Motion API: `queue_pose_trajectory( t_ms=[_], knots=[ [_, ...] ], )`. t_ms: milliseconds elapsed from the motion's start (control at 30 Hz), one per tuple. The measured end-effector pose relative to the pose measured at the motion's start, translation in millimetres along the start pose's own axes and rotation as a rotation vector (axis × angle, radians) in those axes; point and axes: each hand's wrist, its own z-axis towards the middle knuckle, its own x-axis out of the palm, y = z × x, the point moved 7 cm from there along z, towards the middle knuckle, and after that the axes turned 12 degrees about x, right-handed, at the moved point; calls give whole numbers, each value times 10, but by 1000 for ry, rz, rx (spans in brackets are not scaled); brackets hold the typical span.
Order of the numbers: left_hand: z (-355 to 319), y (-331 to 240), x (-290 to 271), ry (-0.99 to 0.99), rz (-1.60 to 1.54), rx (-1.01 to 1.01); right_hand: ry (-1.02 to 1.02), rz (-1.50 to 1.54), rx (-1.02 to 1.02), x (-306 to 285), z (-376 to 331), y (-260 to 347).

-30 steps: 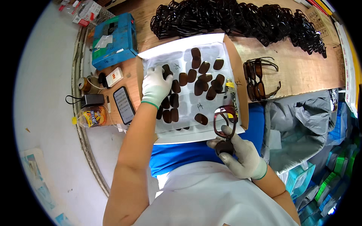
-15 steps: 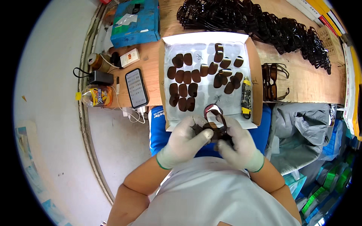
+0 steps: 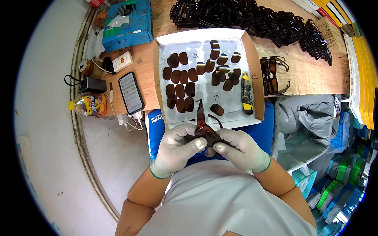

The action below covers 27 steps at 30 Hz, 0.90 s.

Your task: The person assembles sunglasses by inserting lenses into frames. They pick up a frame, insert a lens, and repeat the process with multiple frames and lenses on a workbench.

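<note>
Between both hands, over the near edge of a shallow white box (image 3: 197, 33), is a pair of dark brown sunglasses (image 3: 206, 133). Its temples point away from me. My left hand (image 3: 177, 146), in a pale glove with a green cuff, pinches one side with thumb and fingers. The other side is gripped by my gloved right hand (image 3: 243, 148), its thumb pressed near the middle. Fingers partly hide the sunglasses. Just beyond them a single brown lens (image 3: 217, 109) lies in the box. Several more brown lenses (image 3: 180, 90) are spread across its paper lining.
A camouflage-and-yellow cutter knife (image 3: 247, 94) lies along the box's right side. Further right are finished-looking brown sunglasses (image 3: 271, 75). A long heap of dark frames (image 3: 252, 17) lines the back. Left stand a phone (image 3: 131, 93), a bottle (image 3: 90, 104) and a blue box (image 3: 128, 27).
The sunglasses have been turned in my hands, so their temples now point toward the box. A lens near the box's front now shows fully. The whole view has shifted slightly.
</note>
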Motion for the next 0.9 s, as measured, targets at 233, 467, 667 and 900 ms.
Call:
queue_pose_trajectory(
  t_ms=[233, 467, 667, 900],
  knots=[
    [4, -15, 46, -38, -61, 35, 4, -1, -5, 35, 46, -47],
    [52, -16, 111, -72, -67, 65, -28, 112, -34, 29, 27, -95],
    [111, 37, 132, -67, -38, 79, -141, 141, -61, -20, -24, -80],
    [60, 7, 173, -69, -65, 57, -162, 91, -145, -48, -100, -8]
  ],
)
